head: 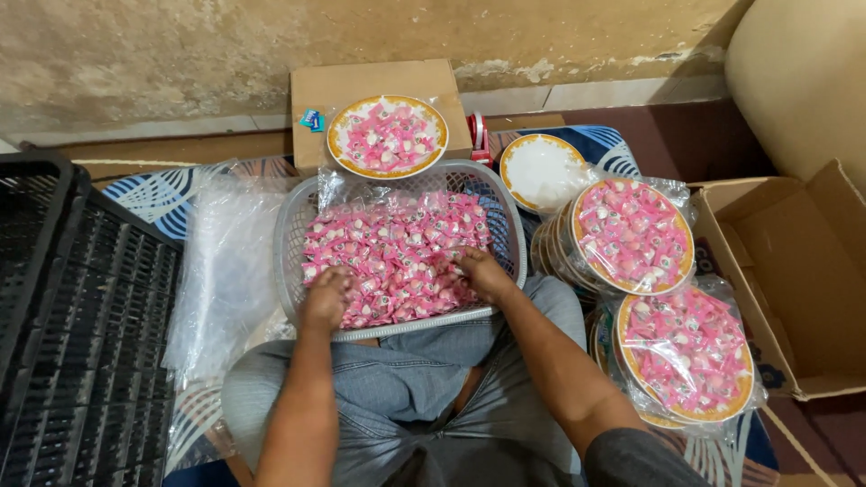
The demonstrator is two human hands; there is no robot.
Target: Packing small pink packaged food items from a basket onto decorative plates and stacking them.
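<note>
Left hand and right hand | both buried in pink wrapped candies, grip unclear | grey basket held on lap | three filled plates bagged, one empty plate left.

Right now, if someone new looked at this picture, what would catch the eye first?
First, the grey plastic basket full of pink wrapped candies on the person's lap, with the left hand and right hand both dug into the candies. Next, the bagged plates of candies stacked at the right, and one filled plate on a cardboard box behind the basket. A black crate stands at the left.
</note>
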